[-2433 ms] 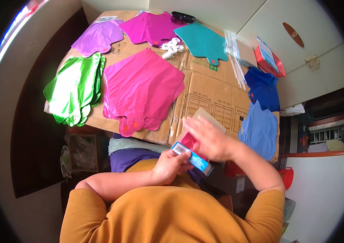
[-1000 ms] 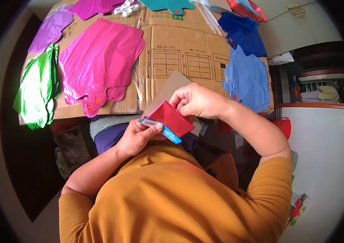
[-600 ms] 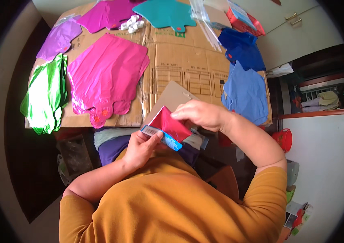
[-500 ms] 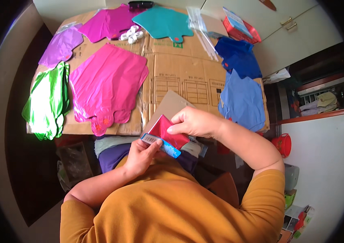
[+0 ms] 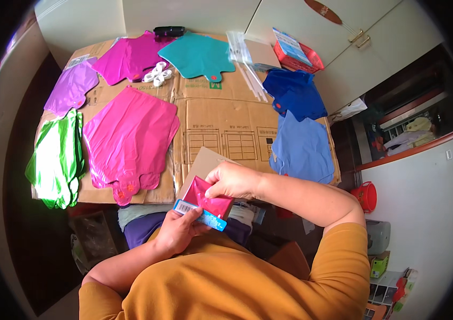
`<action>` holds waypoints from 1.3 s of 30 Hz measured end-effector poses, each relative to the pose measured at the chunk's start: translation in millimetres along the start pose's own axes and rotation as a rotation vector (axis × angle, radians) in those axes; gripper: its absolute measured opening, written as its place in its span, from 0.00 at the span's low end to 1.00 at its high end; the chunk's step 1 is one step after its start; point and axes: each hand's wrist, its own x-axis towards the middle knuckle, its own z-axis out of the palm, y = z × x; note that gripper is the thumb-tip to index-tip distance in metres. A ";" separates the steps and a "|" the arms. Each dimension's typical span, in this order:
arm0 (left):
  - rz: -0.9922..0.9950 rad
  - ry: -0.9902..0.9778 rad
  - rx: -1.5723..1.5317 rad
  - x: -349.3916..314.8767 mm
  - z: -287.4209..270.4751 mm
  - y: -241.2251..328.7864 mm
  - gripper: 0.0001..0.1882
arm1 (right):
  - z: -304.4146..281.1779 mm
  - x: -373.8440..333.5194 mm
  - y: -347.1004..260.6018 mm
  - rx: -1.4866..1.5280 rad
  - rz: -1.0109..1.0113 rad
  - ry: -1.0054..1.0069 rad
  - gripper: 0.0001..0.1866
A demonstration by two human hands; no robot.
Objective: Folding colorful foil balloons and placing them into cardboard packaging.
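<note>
My left hand [image 5: 177, 230] pinches a blue and white card sleeve [image 5: 209, 220] with a barcode, thumb on top. Out of the sleeve's far side rises a folded shiny pink foil balloon [image 5: 199, 193], its lower part hidden. My right hand [image 5: 233, 182] is closed, thumb and fingers pinching the foil's right side. Both hands are over the table's near edge. Behind the foil lies a grey-brown card [image 5: 205, 160]. Beyond my hands, a stack of flat pink foil balloons [image 5: 133, 138] rests on the cardboard-covered table [image 5: 205, 117].
Around the table lie flat foil balloons: green [image 5: 58, 160], lilac [image 5: 72, 88], magenta [image 5: 125, 58], teal [image 5: 197, 56], dark blue [image 5: 296, 93] and light blue [image 5: 302, 149]. White ribbon rolls [image 5: 157, 74], white sticks [image 5: 252, 82] and a red basket [image 5: 312, 57] sit toward the back.
The view has shifted, so the table sits lower. Both hands still hold the sleeve and pink foil, which now look slightly more spread and turned; no grip has been released.
</note>
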 end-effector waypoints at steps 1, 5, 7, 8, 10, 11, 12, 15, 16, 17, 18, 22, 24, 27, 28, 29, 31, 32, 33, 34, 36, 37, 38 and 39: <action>-0.007 0.005 -0.001 -1.6 0.5 1.3 0.09 | -0.5 0.3 -1.3 -0.018 0.000 -0.010 0.06; -0.028 0.039 0.017 -7.0 11.1 11.7 0.10 | -3.9 -1.0 -8.6 -0.269 -0.084 -0.019 0.08; -0.027 0.096 0.065 -6.1 13.1 12.3 0.10 | -4.8 5.9 -3.3 -0.504 -0.209 0.039 0.09; -0.025 0.119 0.080 -6.2 14.1 13.0 0.10 | -3.0 7.1 -2.2 -0.595 -0.254 0.055 0.10; -0.025 0.152 0.110 -7.9 16.5 14.2 0.11 | -1.7 2.5 -1.2 -0.483 -0.312 0.122 0.15; -0.006 0.183 0.181 -10.4 16.9 13.9 0.10 | -2.7 1.2 -3.7 -0.624 -0.349 0.168 0.17; 0.018 0.175 0.206 -11.7 15.8 15.6 0.09 | -4.5 0.3 -9.3 -0.765 -0.389 0.214 0.19; 0.131 0.169 0.136 -18.3 25.9 37.8 0.08 | -37.3 -6.0 -70.4 -0.844 -0.326 0.234 0.23; 0.189 0.188 0.189 -17.8 22.2 45.9 0.08 | -70.3 7.7 -77.0 -0.764 -0.398 0.289 0.20; 0.219 0.193 0.209 -15.9 25.3 58.2 0.08 | -114.9 27.8 -76.8 -0.571 -0.499 0.348 0.14; 0.254 0.215 0.225 -15.0 27.2 69.9 0.08 | -152.2 39.4 -92.7 -0.370 -0.461 0.479 0.10; 0.287 0.238 0.194 6.0 25.8 91.1 0.08 | -343.8 129.7 -111.9 -0.368 -0.316 0.933 0.07; 0.294 0.201 0.233 20.0 34.3 99.9 0.09 | -418.8 162.5 -99.9 -0.428 -0.122 1.158 0.13; 0.286 0.177 0.197 34.2 34.6 115.5 0.08 | -466.8 198.8 -110.8 -0.503 0.028 1.379 0.17; 0.308 0.200 0.180 34.7 32.9 118.6 0.08 | -458.2 212.8 -114.5 -0.479 0.067 1.380 0.18; 0.328 0.218 0.164 35.8 31.2 121.5 0.08 | -450.9 223.2 -117.7 -0.455 0.110 1.384 0.20; 0.297 0.224 0.197 37.9 26.0 127.5 0.06 | -438.9 231.0 -124.4 -0.470 0.178 1.378 0.21; 0.280 0.225 0.214 39.4 22.1 129.7 0.05 | -437.9 237.2 -127.1 -0.476 0.214 1.376 0.22; 0.281 0.204 0.184 46.1 16.8 129.5 0.05 | -451.5 238.0 -119.9 -0.508 0.215 1.355 0.24; 0.272 0.196 0.172 51.8 17.1 131.4 0.05 | -467.4 238.1 -113.4 -0.522 0.244 1.330 0.24; 0.260 0.195 0.146 59.3 18.0 132.6 0.05 | -491.3 243.4 -106.8 -0.547 0.290 1.265 0.24; 0.262 0.218 0.161 56.7 16.0 133.2 0.05 | -467.7 235.1 -128.8 -0.460 0.326 1.169 0.25; 0.264 0.245 0.177 53.1 13.2 133.4 0.05 | -468.2 255.6 -125.4 -0.500 0.317 1.158 0.24; 0.254 0.226 0.197 56.5 12.9 134.5 0.05 | -485.0 256.5 -116.7 -0.542 0.329 1.187 0.23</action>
